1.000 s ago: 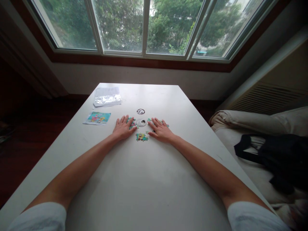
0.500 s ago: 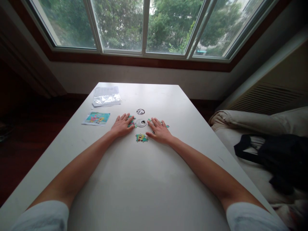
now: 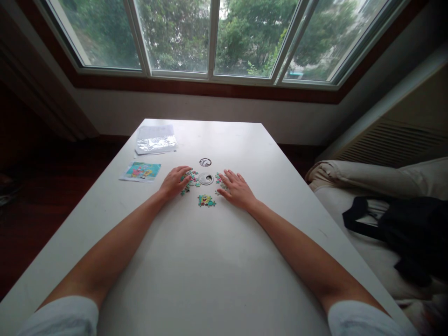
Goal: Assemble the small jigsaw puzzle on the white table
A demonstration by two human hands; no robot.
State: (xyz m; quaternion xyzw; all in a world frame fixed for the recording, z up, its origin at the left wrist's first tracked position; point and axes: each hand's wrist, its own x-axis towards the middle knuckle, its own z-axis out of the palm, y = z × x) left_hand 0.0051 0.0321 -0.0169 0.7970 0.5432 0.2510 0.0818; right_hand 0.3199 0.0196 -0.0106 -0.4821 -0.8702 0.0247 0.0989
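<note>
My left hand (image 3: 174, 181) rests at the outer side of a pile of loose jigsaw pieces (image 3: 191, 176), fingers stretched over its edge. On the other side, my right hand (image 3: 236, 187) lies with spread fingers over a second group of jigsaw pieces (image 3: 219, 178), partly hidden beneath it. Neither hand holds anything I can see. Between the hands sits a round metal disc (image 3: 205, 178) with a dark opening. Nearer to me lies a joined patch of puzzle (image 3: 206, 200) showing a yellow cartoon face.
A small cartoon picture sheet (image 3: 142, 171) lies left on the white table (image 3: 224, 261). Behind it are clear plastic and papers (image 3: 156, 139). A dark-rimmed round opening (image 3: 205, 162) is beyond the disc. At right, a pale sofa (image 3: 350, 179) holds a dark bag (image 3: 416, 224).
My left hand has drawn back to the left, uncovering more pieces. My right hand has shifted slightly right, and some pieces now show at its left side.
</note>
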